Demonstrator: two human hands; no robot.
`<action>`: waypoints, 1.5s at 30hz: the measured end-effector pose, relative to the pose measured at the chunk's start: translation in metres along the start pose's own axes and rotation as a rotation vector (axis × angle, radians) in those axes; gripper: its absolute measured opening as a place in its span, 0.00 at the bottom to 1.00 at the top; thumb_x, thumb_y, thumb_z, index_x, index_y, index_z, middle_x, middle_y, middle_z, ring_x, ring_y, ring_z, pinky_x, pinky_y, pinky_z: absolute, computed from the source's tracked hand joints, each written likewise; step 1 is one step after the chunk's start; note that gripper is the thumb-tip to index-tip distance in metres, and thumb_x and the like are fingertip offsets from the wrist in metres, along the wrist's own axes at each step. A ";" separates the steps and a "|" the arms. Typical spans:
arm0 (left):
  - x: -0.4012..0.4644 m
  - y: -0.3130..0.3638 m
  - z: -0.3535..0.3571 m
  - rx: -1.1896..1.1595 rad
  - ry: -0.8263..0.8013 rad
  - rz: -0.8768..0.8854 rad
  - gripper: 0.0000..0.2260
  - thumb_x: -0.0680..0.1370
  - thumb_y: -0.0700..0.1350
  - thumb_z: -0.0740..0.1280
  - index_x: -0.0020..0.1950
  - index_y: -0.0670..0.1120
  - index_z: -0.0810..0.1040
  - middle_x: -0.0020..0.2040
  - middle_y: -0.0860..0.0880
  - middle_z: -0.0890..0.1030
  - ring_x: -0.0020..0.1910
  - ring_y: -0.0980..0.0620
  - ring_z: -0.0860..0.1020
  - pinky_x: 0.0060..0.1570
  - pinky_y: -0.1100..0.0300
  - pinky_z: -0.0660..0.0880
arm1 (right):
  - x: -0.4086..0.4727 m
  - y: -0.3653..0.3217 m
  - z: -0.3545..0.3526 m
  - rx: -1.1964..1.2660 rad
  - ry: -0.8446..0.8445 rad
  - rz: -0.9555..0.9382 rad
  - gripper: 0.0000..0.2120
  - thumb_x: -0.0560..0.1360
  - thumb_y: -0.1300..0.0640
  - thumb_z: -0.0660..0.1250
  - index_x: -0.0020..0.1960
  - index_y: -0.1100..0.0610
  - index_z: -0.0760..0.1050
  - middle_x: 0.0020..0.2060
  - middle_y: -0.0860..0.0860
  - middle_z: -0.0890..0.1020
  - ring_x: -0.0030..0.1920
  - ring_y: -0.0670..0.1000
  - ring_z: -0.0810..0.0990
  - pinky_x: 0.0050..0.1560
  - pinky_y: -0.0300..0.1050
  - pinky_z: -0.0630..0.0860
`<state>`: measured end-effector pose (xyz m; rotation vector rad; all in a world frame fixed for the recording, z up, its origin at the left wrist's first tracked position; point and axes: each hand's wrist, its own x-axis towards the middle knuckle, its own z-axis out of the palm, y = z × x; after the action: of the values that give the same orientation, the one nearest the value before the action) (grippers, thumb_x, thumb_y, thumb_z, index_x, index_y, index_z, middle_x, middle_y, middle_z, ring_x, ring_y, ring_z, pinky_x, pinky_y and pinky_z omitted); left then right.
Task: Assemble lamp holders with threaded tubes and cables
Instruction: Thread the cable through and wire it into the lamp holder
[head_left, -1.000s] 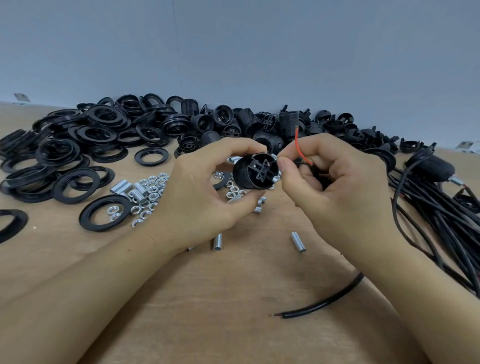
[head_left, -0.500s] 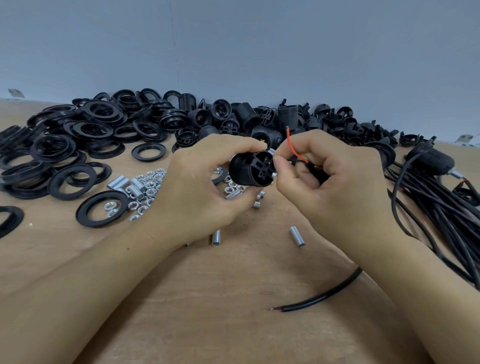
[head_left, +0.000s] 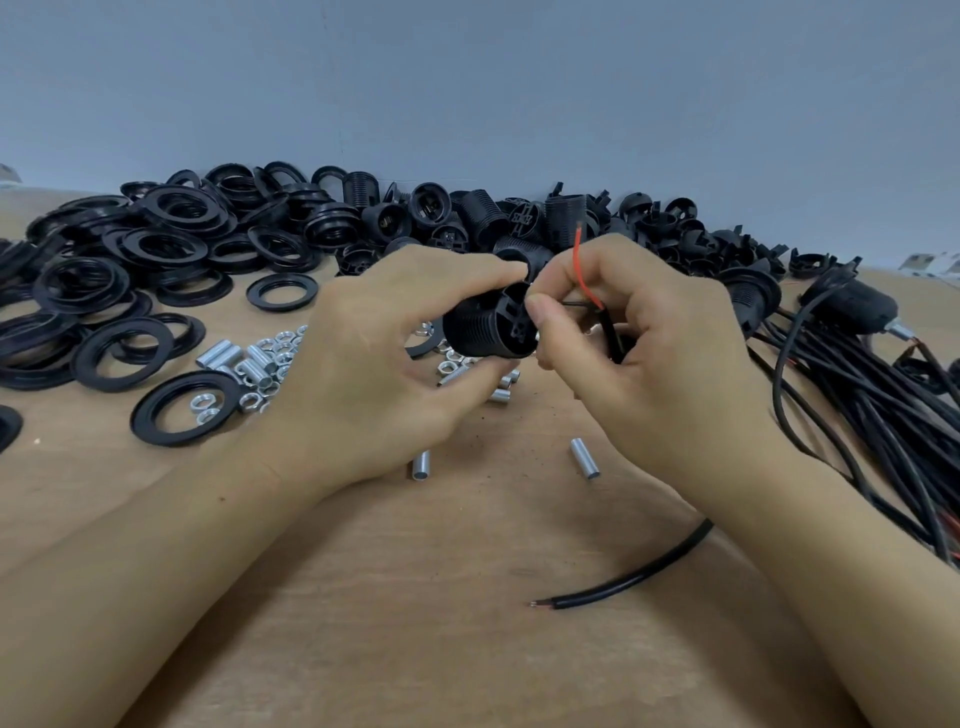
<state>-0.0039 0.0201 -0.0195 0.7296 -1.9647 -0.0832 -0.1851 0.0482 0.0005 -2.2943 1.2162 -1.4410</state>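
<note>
We see a brown wooden desk (head_left: 467, 649) running back to a plain grey-blue wall (head_left: 467, 78). On the left, a heap of flat black rings (head_left: 171, 234) lies piled against the far edge, many overlapping. One ring (head_left: 281, 292) lies alone, just clear of the heap. Nearer to us another ring (head_left: 150, 421) lies flat with a few silver nuts (head_left: 200, 401) inside it, and a loose cluster of nuts (head_left: 270, 358) lies just beside it. Small dark specks dot the wood. A pale scrap (head_left: 930, 262) lies at the far right edge, too blurred to tell.
</note>
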 end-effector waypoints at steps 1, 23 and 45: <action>0.000 0.000 0.000 -0.022 0.001 -0.022 0.19 0.72 0.39 0.77 0.62 0.41 0.81 0.56 0.50 0.83 0.56 0.53 0.81 0.57 0.54 0.77 | 0.000 -0.001 0.000 0.012 0.000 0.000 0.02 0.78 0.62 0.65 0.47 0.59 0.76 0.31 0.49 0.79 0.30 0.48 0.75 0.31 0.46 0.72; 0.000 -0.003 0.000 -0.146 -0.040 -0.095 0.23 0.71 0.41 0.76 0.65 0.42 0.78 0.60 0.51 0.82 0.59 0.55 0.80 0.61 0.54 0.77 | 0.003 -0.003 -0.003 0.152 0.144 0.037 0.10 0.78 0.64 0.66 0.50 0.49 0.76 0.39 0.42 0.78 0.36 0.46 0.76 0.27 0.49 0.74; 0.000 -0.008 0.003 -0.342 -0.085 -0.076 0.22 0.70 0.30 0.68 0.63 0.38 0.72 0.56 0.44 0.79 0.57 0.46 0.80 0.58 0.51 0.76 | 0.004 0.003 -0.001 -0.232 0.130 -0.372 0.09 0.73 0.72 0.67 0.47 0.64 0.84 0.39 0.56 0.81 0.37 0.54 0.78 0.37 0.47 0.73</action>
<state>-0.0028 0.0130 -0.0240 0.5814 -1.9353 -0.4910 -0.1872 0.0436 0.0017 -2.7384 1.0796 -1.6680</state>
